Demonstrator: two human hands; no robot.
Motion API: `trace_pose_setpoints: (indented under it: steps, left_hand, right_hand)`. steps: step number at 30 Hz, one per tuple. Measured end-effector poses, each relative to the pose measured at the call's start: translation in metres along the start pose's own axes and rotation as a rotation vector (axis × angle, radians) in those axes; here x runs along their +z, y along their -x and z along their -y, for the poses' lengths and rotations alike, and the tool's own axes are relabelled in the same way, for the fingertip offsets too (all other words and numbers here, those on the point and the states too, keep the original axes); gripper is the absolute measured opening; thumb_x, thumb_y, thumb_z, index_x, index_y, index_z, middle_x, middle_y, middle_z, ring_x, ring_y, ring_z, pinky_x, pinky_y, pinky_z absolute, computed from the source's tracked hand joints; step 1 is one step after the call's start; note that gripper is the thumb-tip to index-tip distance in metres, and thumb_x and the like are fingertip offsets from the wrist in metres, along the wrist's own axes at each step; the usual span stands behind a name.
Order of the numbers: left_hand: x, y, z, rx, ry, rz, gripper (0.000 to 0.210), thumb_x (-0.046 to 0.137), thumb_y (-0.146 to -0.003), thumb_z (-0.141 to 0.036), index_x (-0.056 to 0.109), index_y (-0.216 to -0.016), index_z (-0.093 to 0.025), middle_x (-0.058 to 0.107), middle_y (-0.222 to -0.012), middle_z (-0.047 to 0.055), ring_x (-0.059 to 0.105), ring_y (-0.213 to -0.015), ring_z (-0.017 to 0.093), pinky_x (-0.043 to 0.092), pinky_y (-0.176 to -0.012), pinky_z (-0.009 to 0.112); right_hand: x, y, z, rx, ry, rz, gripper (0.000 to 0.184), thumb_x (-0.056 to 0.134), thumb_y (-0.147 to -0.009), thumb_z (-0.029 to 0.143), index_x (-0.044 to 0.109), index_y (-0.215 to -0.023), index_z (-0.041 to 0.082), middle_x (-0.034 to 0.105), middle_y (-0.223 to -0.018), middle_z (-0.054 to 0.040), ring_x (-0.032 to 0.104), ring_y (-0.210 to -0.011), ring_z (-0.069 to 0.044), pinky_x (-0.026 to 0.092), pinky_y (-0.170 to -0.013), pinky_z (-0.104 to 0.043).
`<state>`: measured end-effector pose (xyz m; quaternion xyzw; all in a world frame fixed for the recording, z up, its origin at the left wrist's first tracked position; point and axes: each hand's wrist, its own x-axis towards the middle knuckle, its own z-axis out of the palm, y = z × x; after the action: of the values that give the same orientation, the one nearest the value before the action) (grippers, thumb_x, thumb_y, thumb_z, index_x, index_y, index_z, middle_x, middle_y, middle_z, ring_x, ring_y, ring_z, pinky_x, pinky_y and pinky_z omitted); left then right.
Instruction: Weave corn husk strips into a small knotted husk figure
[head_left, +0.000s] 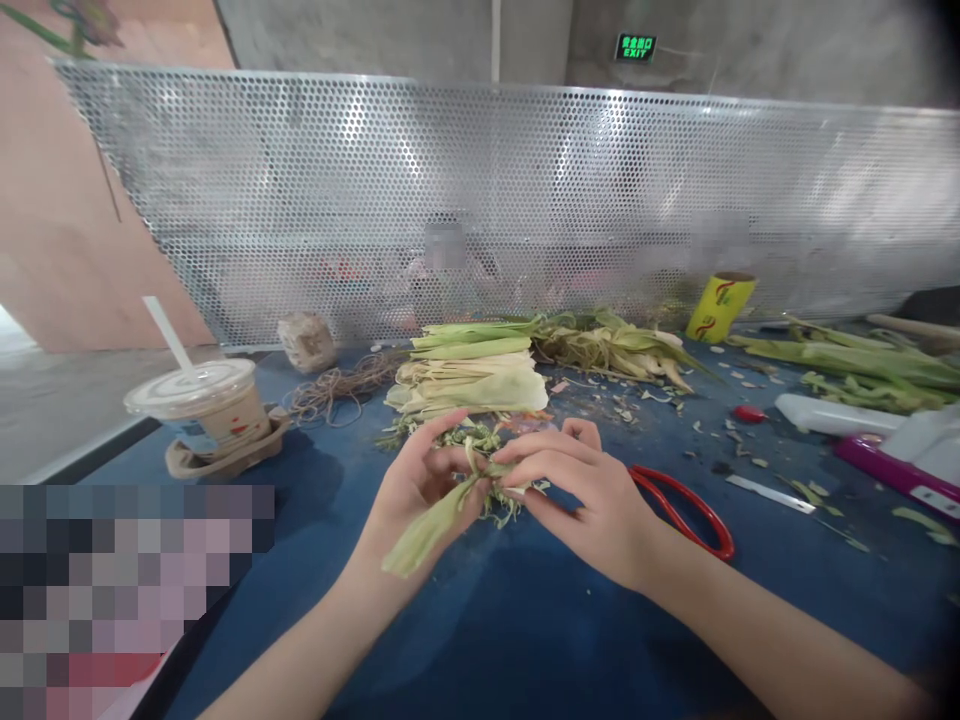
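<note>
Over the middle of the blue table, a pale green corn husk strip [426, 532] passes between my two hands, its wide end hanging down at the lower left. My left hand [427, 480] pinches it near its narrow, twisted part. The fingers of my right hand [577, 480] close on the same part from the right. Below both hands lies a pile of shredded green bits [504, 510], partly hidden by the fingers. Just beyond is a neat stack of flattened corn husks [469, 375]. Red-handled scissors [694, 520] lie beside my right wrist, their blades hidden.
A lidded drink cup [214, 405] stands in a cardboard holder at left, near a tangle of twine [337, 390]. Loose husks [607, 345], a yellow roll [720, 305], a slim blade [772, 493] and a purple-and-white tool [892, 470] lie to the right. A perforated metal screen [480, 180] closes the back.
</note>
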<state>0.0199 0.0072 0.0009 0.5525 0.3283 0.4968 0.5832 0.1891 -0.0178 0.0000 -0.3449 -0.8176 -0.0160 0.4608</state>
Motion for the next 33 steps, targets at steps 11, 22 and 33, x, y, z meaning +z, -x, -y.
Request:
trace_pose_setpoints:
  steps: [11, 22, 33]
  left_hand:
    - [0.003, 0.004, 0.0, 0.252, -0.309, -0.103, 0.065, 0.071, -0.062, -0.018, 0.039, -0.119, -0.021, 0.064, -0.071, -0.001, 0.048, -0.061, 0.011, 0.036, -0.059, 0.024]
    - [0.006, 0.006, -0.004, 0.094, -0.081, -0.019, 0.058, 0.073, -0.059, -0.013, 0.042, -0.108, -0.023, 0.061, -0.064, -0.004, 0.055, -0.063, 0.013, 0.043, -0.062, 0.026]
    - [0.006, 0.003, -0.014, -0.265, 0.094, -0.032, 0.054, 0.074, -0.061, -0.017, 0.046, -0.107, -0.015, 0.056, -0.052, -0.006, 0.048, -0.047, 0.005, 0.037, -0.048, 0.015]
  right_hand:
    - [0.005, 0.001, 0.008, 0.439, -0.239, -0.091, 0.008, 0.058, -0.074, 0.014, 0.054, -0.068, 0.019, 0.062, -0.067, 0.0, 0.057, -0.066, -0.013, 0.042, -0.061, -0.024]
    - [0.004, -0.008, 0.002, 0.975, -1.033, 0.054, 0.033, 0.068, -0.068, 0.026, 0.04, -0.085, 0.021, 0.057, -0.056, 0.0069, 0.058, -0.053, -0.009, 0.042, -0.048, -0.017]
    - [-0.006, 0.0, -0.005, 0.317, -0.348, 0.107, 0.012, 0.037, -0.089, 0.019, 0.039, -0.1, 0.025, 0.062, -0.076, 0.0002, 0.059, -0.069, -0.012, 0.046, -0.065, -0.026]
